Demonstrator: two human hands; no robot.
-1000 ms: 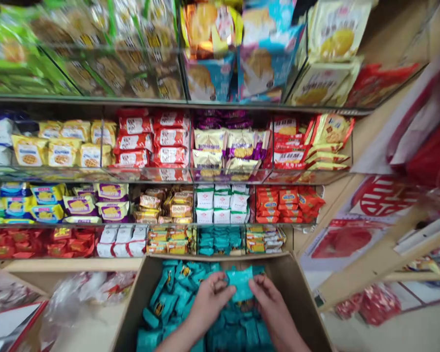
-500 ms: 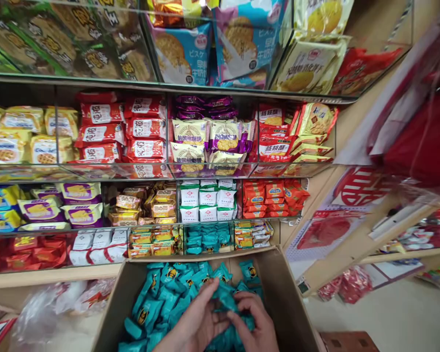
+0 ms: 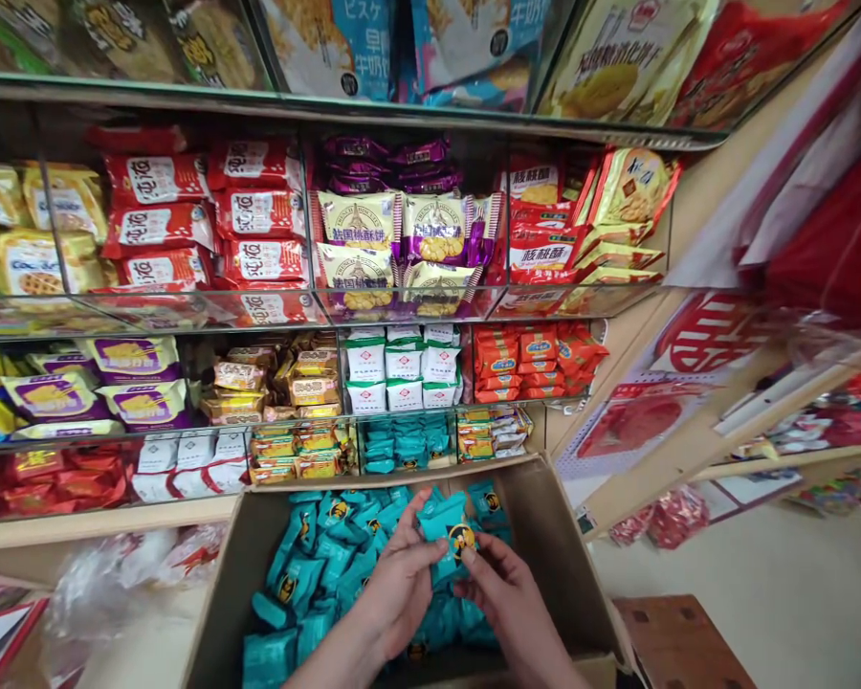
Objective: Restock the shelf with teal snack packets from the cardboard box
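Between my two hands is a small teal snack packet point(image 3: 443, 526) with a round black and yellow emblem facing up. My left hand point(image 3: 400, 584) grips it from the left, thumb on its front. My right hand point(image 3: 500, 588) pinches its lower right part between thumb and fingers. Both hands are over an open cardboard box point(image 3: 560, 574) that holds many matching teal packets point(image 3: 316, 560) lying loose. My hands and forearms hide part of the packets below.
Glass-fronted shelves point(image 3: 402, 311) full of wrapped snacks stand behind the box. Similar teal packets point(image 3: 402, 445) fill a low compartment just past its far edge. A reddish-brown stool point(image 3: 678, 636) is at the lower right. Plastic bags point(image 3: 107, 584) lie under the shelf at left.
The teal packet has been raised and turned so its emblem shows. My left thumb has come down onto its front. The view has shifted nearer the shelves.
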